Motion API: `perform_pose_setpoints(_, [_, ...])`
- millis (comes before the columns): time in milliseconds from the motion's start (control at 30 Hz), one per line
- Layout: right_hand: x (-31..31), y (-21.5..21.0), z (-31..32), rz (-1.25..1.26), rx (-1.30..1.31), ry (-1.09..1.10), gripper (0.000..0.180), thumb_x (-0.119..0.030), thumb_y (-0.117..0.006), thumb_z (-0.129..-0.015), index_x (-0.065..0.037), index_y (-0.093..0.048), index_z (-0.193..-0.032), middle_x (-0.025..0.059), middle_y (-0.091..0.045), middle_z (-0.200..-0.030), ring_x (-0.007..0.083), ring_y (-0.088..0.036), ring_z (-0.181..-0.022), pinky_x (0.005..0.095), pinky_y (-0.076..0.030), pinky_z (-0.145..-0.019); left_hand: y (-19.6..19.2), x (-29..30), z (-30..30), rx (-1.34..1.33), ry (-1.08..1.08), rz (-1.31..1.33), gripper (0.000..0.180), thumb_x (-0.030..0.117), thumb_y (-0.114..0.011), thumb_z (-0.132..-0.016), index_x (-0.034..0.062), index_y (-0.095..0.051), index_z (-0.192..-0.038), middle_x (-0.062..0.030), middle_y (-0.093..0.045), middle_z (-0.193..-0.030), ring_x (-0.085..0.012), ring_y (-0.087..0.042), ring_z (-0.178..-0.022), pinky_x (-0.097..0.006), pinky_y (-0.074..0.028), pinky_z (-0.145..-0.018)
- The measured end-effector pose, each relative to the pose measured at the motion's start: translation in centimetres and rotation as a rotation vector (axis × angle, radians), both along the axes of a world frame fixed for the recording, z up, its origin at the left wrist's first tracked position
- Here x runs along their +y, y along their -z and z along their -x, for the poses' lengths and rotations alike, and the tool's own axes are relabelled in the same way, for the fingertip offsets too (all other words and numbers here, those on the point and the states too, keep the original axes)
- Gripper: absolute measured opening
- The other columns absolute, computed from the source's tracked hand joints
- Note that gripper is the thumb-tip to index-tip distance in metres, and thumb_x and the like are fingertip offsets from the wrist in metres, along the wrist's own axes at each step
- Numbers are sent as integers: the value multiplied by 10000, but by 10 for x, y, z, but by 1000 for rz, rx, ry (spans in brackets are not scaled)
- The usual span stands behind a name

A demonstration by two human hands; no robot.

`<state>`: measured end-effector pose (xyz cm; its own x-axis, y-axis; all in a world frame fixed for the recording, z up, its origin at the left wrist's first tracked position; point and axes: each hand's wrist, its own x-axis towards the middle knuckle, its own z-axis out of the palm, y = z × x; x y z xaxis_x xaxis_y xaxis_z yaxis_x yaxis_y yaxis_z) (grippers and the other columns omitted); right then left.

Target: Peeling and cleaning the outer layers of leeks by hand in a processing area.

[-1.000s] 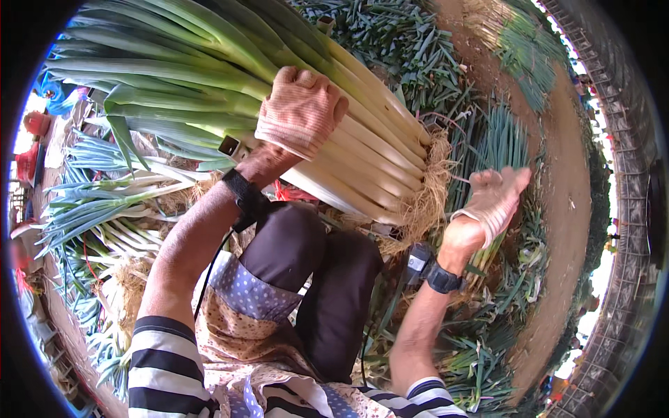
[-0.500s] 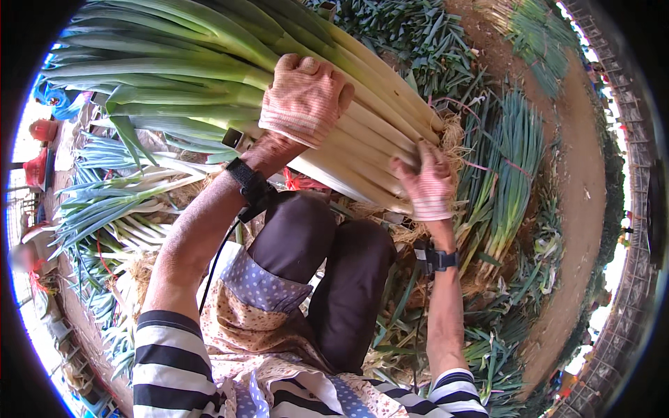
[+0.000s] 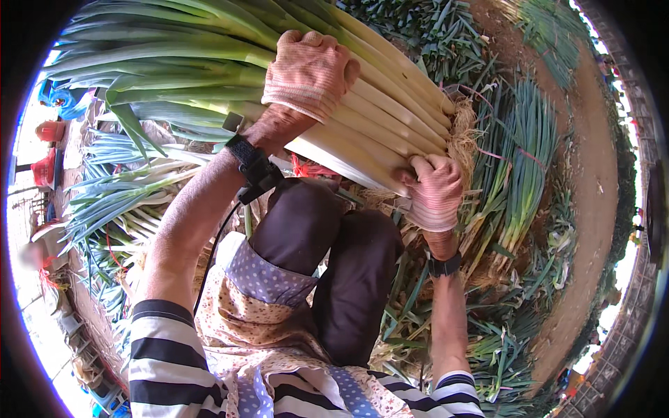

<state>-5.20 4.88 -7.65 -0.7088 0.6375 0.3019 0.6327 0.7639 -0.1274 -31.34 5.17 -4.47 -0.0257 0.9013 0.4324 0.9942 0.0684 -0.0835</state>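
A thick bundle of long green onions [image 3: 376,118] lies across in front of my knees, leaves to the upper left and pale roots [image 3: 461,143] to the right. My left hand [image 3: 306,75], in a pinkish ribbed glove, is closed over the stalks about mid-length, its fingertips hidden on the far side. At the root end my right hand [image 3: 435,191], gloved the same way, has its fingers curled against the lower white stalks. Its thumb presses on the nearest stalk. A red tie [image 3: 306,167] shows under the bundle, near my left wrist.
Loose green onions [image 3: 132,188] lie to the left. Tied green bundles [image 3: 516,160] rest on the right, with more heaped at the back [image 3: 425,35]. Beyond them runs a brown dirt strip [image 3: 592,188]. Red containers [image 3: 47,167] stand at the far left.
My right hand's fingers, spread along the stalks before, are now curled in at the root end, and the hand has shifted slightly right. My left hand has risen a little, still gripping.
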Motion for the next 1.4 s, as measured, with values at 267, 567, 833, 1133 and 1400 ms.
perform_pose_setpoints(267, [-12,15,0,-128,-124,20,473,-412,-753,-645,-115,-634,-993,24,-556,-905,255,-509,-894,397,-440,-746,-6,4,-1,-8,-4,8,239,328,-548,-862,142,-686,-803,-47,-642,-823,-236,-584,-896,-427,-408,-877])
perform_pose_setpoints(567, [-7,22,7,-176,-215,44,161,-285,-682,-703,-160,-586,-740,13,-477,-741,233,-493,-801,373,-440,-633,-5,14,6,3,-38,72,284,377,-551,-845,134,-690,-799,-61,-654,-842,-245,-600,-894,-424,-429,-837])
perform_pose_setpoints(833, [8,28,6,-30,-65,-74,127,-263,-683,-708,-150,-626,-723,46,-555,-713,259,-552,-686,388,-467,-588,5,15,2,-1,-43,-119,282,378,-575,-838,120,-676,-788,-61,-648,-822,-253,-597,-875,-437,-427,-823])
perform_pose_setpoints(1133, [-15,12,11,154,901,292,309,-103,-726,-804,-54,-609,-1086,102,-641,-925,200,-614,-660,317,-534,-600,7,5,1,-16,18,-201,226,325,-582,-827,134,-613,-712,-40,-598,-751,-255,-566,-792,-427,-409,-815])
perform_pose_setpoints(1400, [26,28,57,-190,215,454,526,-457,-645,-808,-47,-581,-1132,139,-585,-1016,321,-555,-980,463,-408,-901,5,8,-5,61,-57,-129,224,320,-587,-809,140,-622,-679,-42,-614,-719,-225,-562,-786,-397,-398,-799])
